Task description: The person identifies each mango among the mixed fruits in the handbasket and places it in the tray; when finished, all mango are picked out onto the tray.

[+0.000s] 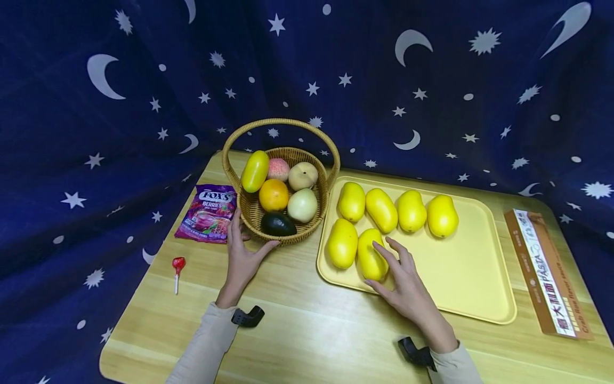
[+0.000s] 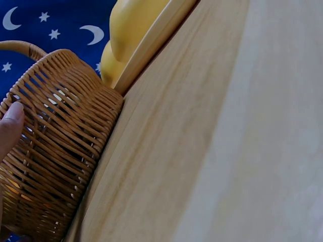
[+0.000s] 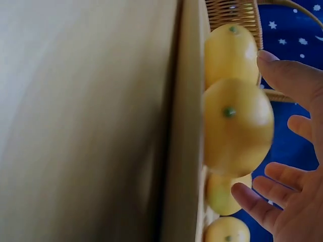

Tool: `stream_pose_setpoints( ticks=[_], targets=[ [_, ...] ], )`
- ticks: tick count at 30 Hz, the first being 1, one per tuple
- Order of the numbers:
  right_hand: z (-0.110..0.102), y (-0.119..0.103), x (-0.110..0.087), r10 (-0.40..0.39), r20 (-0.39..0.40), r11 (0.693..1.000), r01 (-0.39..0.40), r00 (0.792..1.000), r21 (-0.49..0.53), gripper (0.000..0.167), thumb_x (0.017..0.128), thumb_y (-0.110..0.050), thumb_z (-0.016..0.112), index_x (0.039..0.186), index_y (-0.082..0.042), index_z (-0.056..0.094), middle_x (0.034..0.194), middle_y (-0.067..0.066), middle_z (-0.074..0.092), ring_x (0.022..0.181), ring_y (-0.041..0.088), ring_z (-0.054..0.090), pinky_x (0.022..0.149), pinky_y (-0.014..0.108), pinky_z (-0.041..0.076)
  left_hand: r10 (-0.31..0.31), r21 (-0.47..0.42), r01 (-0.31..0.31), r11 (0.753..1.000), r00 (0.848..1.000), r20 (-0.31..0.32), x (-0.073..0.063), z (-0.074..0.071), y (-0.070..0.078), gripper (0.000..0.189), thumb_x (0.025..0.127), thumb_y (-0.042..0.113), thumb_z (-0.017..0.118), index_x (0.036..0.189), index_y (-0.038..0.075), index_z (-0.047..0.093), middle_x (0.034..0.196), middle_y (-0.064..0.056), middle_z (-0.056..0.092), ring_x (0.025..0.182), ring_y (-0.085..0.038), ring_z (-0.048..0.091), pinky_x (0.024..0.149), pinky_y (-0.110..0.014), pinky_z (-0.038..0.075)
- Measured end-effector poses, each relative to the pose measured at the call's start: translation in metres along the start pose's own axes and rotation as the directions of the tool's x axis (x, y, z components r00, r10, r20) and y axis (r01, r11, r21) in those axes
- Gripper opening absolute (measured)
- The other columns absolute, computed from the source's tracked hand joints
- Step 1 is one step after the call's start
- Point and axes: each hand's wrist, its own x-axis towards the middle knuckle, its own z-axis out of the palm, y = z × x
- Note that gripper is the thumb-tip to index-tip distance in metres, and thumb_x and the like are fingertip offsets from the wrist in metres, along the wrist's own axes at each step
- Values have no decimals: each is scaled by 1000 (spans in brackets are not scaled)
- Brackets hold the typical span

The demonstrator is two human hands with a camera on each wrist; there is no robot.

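Observation:
My left hand (image 1: 242,262) rests against the front left of a wicker basket (image 1: 328,207), fingers along its side and thumb at the front. In the left wrist view the thumb (image 2: 12,121) lies on the woven wall. The basket holds a yellow mango (image 1: 255,171), an orange (image 1: 274,195), an avocado (image 1: 279,224), a pale green fruit (image 1: 303,205) and two peach-like fruits. Over a mango (image 1: 371,258) at the yellow tray's (image 1: 472,272) front left, my right hand (image 1: 408,280) hovers with fingers and thumb spread around it. Its palm shows apart from the fruit in the right wrist view.
Several other mangoes (image 1: 411,211) lie in the tray. Left of the basket is a purple FOX'S candy bag (image 1: 207,213), with a red lollipop (image 1: 178,264) below it. A pasta box (image 1: 547,272) lies right of the tray. A starry blue curtain (image 1: 307,64) hangs behind.

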Motion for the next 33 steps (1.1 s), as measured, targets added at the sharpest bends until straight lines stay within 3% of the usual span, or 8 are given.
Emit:
stream_pose_setpoints(
  ticks=[8, 14, 24, 33],
  targets=[
    [-3, -17, 13, -52, -17, 998, 53, 998, 35, 88, 67, -13, 90, 144, -13, 48, 148, 23, 36, 130, 40, 37, 91, 56, 43, -12, 1, 12, 1000, 1000, 0, -1, -1, 0, 117, 69, 23, 90, 158, 20, 14, 150, -15, 30, 120, -26, 45, 89, -38, 44],
    [-3, -34, 37, -81, -17, 994, 82, 997, 77, 85, 70, -16, 88, 145, -17, 47, 151, 22, 34, 134, 40, 34, 95, 58, 42, -9, -4, 9, 1000, 1000, 2, -1, -2, -3, 118, 70, 22, 90, 158, 22, 13, 153, -13, 28, 122, -26, 43, 89, -39, 43],
    [16, -61, 82, -115, -3, 977, 113, 993, 181, 80, 76, -20, 85, 146, -17, 46, 151, 17, 34, 138, 37, 32, 103, 59, 38, 12, 7, -12, 1000, 1000, 6, 0, -1, -2, 116, 70, 25, 90, 158, 18, 14, 154, -15, 27, 121, -27, 43, 88, -38, 44],
    [31, -73, 103, -98, 51, 973, 85, 994, 214, 77, 82, -26, 80, 149, -23, 41, 154, 13, 31, 141, 32, 31, 105, 56, 41, -22, 12, 22, 1000, 1000, 21, 2, -3, -2, 115, 72, 30, 88, 158, 21, 13, 156, -11, 23, 119, -26, 43, 90, -42, 46]
  ],
)
